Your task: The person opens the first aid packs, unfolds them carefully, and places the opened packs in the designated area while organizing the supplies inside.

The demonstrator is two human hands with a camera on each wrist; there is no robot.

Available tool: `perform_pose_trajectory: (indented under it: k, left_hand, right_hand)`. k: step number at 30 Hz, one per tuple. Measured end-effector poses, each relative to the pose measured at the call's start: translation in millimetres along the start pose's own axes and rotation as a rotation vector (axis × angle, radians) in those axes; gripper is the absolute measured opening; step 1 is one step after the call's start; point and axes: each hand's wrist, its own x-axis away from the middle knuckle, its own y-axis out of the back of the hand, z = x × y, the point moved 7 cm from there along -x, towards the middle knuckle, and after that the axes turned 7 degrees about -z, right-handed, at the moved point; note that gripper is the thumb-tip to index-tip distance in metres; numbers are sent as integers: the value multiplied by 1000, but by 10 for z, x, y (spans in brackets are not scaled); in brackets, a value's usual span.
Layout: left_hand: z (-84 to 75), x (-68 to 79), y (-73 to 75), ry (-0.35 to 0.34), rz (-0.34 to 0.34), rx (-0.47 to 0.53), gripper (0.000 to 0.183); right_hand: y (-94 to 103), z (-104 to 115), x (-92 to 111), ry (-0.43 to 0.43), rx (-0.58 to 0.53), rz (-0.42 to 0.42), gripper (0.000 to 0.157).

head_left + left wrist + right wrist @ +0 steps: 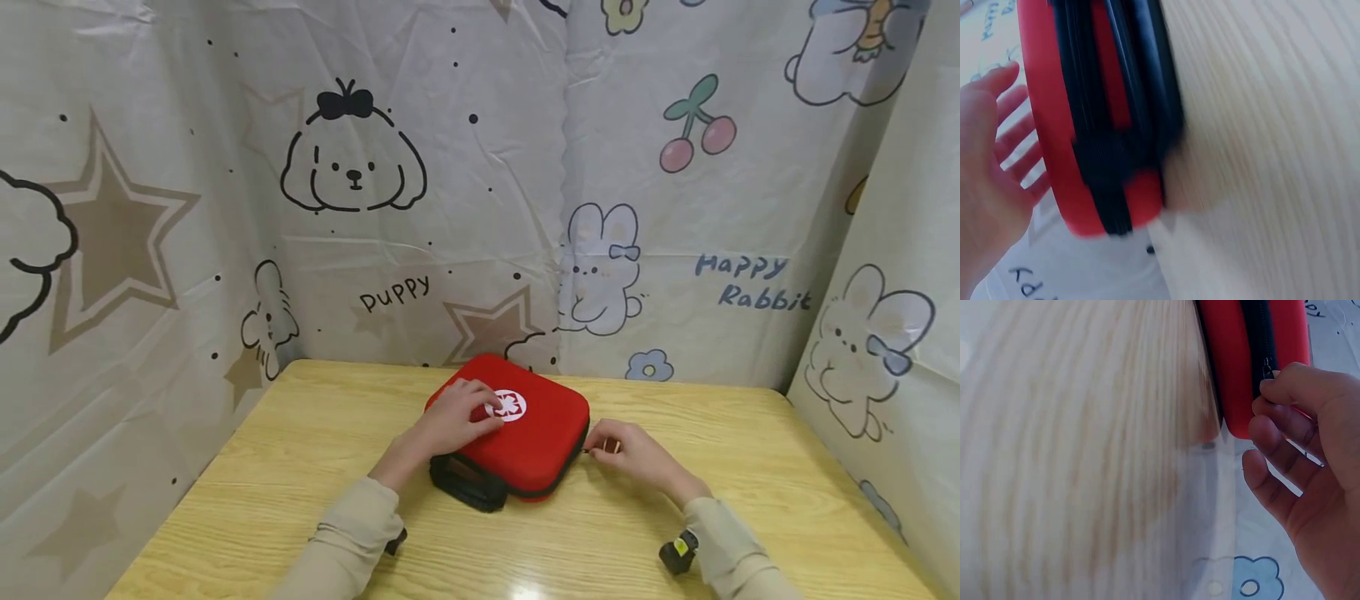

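A red zippered case (pixel 536 442) with a white round emblem (pixel 510 406) lies flat on the wooden table, turned at an angle. Its black carry handle (pixel 468 486) points toward the near left. My left hand (pixel 459 414) rests on the lid beside the emblem, its fingers spread and slightly bent. At the case's right side, my right hand (pixel 628 450) pinches the zipper pull (pixel 1267 370) between thumb and forefinger. The black zipper band (pixel 1259 331) runs along the case's side in the right wrist view. Whether the zipper is parted there cannot be made out.
The light wooden table (pixel 315 442) extends around the case on all sides. A white printed curtain (pixel 480 167) hangs behind the table's back edge and along both sides. Black wrist cameras (pixel 678 552) are strapped below the sleeves.
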Motion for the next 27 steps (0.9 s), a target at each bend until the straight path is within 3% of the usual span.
perform_pose_trajectory:
  k: [6, 13, 17, 27]
  left_hand:
    - [201, 153, 74, 5, 47, 24, 38]
    - [280, 253, -22, -25, 116, 20, 59]
    - [288, 265, -49, -11, 102, -2, 61]
    - [212, 226, -48, 13, 61, -120, 59]
  right_hand:
    - [31, -95, -24, -23, -3, -38, 9]
    - [87, -198, -31, -96, 54, -98, 10]
    - [96, -213, -10, -109, 61, -85, 10]
    - [120, -61, 28, -51, 14, -43, 12]
